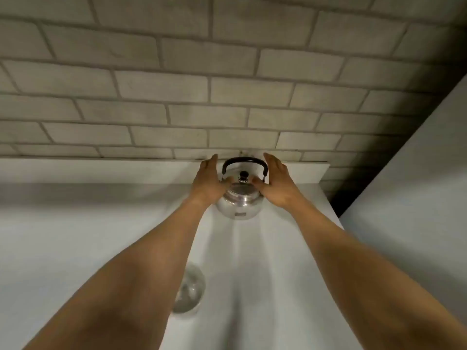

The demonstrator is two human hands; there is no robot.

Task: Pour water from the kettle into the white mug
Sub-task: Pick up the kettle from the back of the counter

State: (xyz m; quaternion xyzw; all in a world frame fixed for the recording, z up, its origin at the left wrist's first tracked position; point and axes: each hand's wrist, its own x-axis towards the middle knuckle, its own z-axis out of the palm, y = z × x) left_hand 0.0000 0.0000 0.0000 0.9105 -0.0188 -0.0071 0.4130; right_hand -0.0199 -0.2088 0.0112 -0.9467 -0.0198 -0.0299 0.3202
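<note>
Your open left hand (207,181) and right hand (276,184) flank the shiny steel black-handled kettle (238,200), apparently to steady its body, gripping nothing yet.

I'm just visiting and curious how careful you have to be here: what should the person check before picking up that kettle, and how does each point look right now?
1. Kettle upright on the counter: ok.
2. Lid knob in place, lid seated: ok.
3. Black handle free to take: ok, neither hand is on it.
4. Left hand and right hand placed: open, one on each side of the kettle; whether they touch it, cannot tell.
5. White mug in sight to pour into: not ok, none shows; only a clear glass object near the left forearm.
6. Water in the kettle: cannot tell.
</note>
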